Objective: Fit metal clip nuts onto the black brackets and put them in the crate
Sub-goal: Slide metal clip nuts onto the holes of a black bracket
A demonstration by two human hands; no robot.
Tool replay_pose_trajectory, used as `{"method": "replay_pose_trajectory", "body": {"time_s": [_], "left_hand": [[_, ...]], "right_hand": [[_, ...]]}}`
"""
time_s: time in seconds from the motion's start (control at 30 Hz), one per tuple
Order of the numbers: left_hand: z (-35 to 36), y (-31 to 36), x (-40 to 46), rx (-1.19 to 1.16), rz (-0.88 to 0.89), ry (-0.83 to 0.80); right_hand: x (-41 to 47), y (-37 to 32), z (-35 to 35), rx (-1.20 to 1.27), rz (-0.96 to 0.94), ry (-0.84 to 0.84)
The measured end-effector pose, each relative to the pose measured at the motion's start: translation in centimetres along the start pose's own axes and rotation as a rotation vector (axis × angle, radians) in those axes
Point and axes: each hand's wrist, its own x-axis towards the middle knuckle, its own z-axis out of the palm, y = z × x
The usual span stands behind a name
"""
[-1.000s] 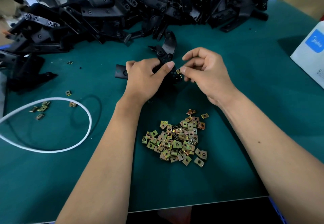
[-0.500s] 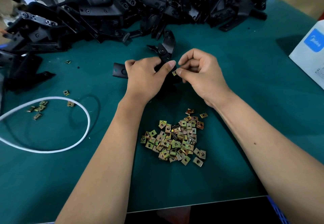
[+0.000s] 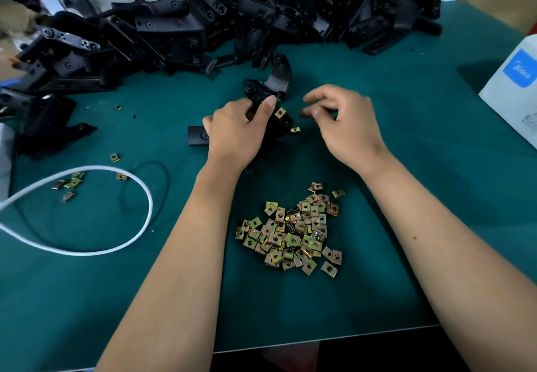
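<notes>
left hand (image 3: pixel 232 133) grips a black bracket (image 3: pixel 279 80) mid-bench with two clip nuts (image 3: pixel 279 112) already on. right hand (image 3: pixel 340 121) hovers beside it, fingers loosely curled, empty. big bracket pile (image 3: pixel 232 22) along the far edge, nut heap (image 3: pixel 290 232) near me, no crate visible. looks like loads left.

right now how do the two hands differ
The left hand grips the black bracket, thumb by a fitted clip nut; the right hand holds nothing visible. The left hand looks sharp, while the right hand is blurred with loosely curled fingers. Both hover over the green mat beyond the pile of clip nuts.
</notes>
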Motion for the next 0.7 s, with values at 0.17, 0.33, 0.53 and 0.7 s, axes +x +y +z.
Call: {"method": "replay_pose_trajectory", "body": {"time_s": [0.17, 0.33, 0.53, 0.7], "left_hand": [[-0.4, -0.2, -0.1, -0.085, -0.041, 0.039], [-0.4, 0.1, -0.2, -0.092, -0.016, 0.039], [-0.5, 0.1, -0.4, -0.171, 0.023, -0.019], [-0.9, 0.3, -0.5, -0.229, 0.026, -0.067]], "right_hand": [[0.4, 1.2, 0.0, -0.306, -0.019, -0.112], [0.4, 0.5, 0.9, -0.446, -0.125, -0.193], [0.0, -0.4, 1.5, -0.56, -0.21, -0.207], [-0.3, -0.5, 1.5, -0.463, -0.209, -0.195]]}}
